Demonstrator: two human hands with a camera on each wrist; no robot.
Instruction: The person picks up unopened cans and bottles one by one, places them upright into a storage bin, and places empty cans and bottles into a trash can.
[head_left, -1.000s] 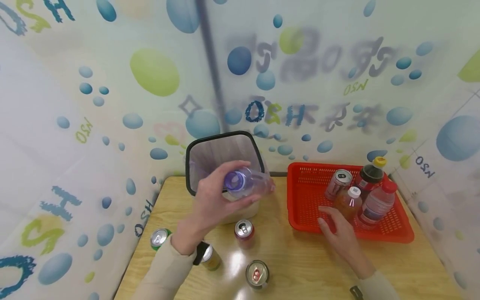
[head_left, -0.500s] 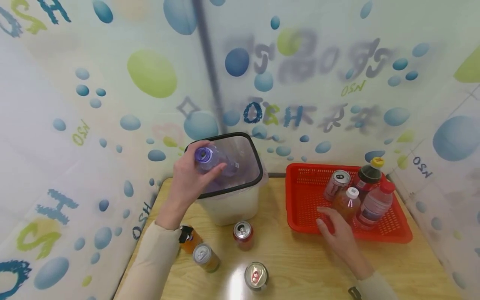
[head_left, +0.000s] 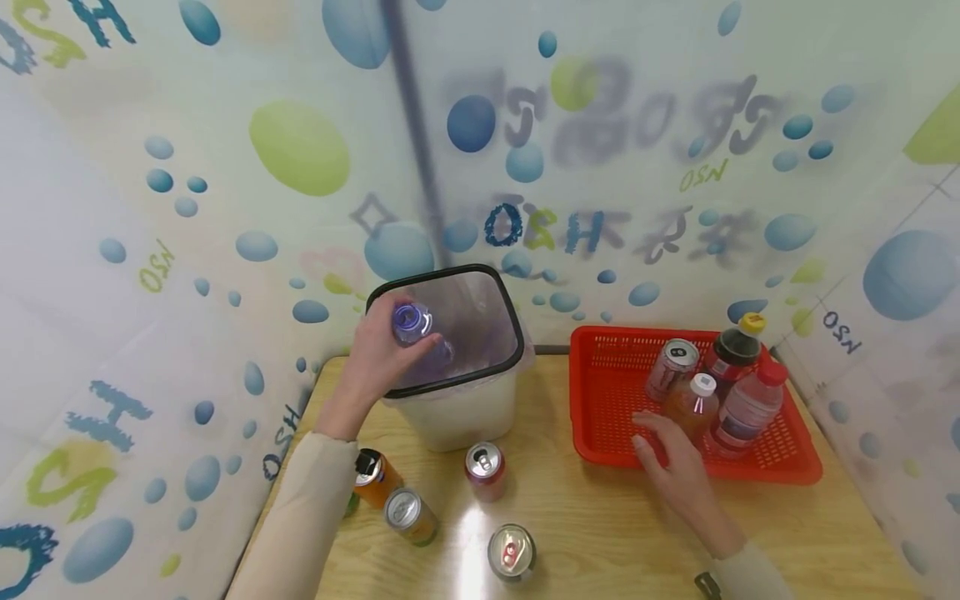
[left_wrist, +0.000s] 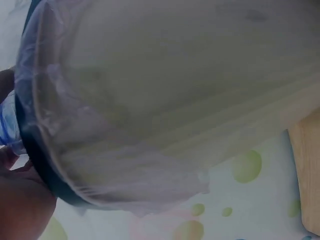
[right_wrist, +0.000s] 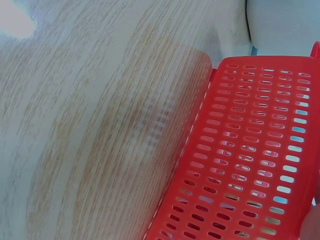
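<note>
In the head view my left hand [head_left: 378,350] holds a clear plastic bottle [head_left: 412,323] with a blue-purple neck by its upper part. The bottle hangs inside the mouth of a white bin [head_left: 465,417], its neck toward me. The left wrist view shows part of the bottle [left_wrist: 7,120] between thumb and fingers beside the bin's dark rim [left_wrist: 35,145]. My right hand [head_left: 678,467] lies over the front rim of a red basket [head_left: 611,454], fingers relaxed and close to an amber bottle [head_left: 692,408]. Nothing is visibly held there; that hand mostly falls outside the right wrist view.
Inside the basket stand a can [head_left: 670,367], a dark cola bottle [head_left: 735,350] with a yellow cap and a red-capped bottle [head_left: 750,408]. Several drink cans, including a red one [head_left: 486,475], an orange one [head_left: 381,483] and a dark one [head_left: 512,552], stand on the wooden table [head_left: 592,533].
My left hand has carried the bottle left from the bin's right side to over its mouth, then lowered it in. My right hand has stayed at the basket's front rim.
</note>
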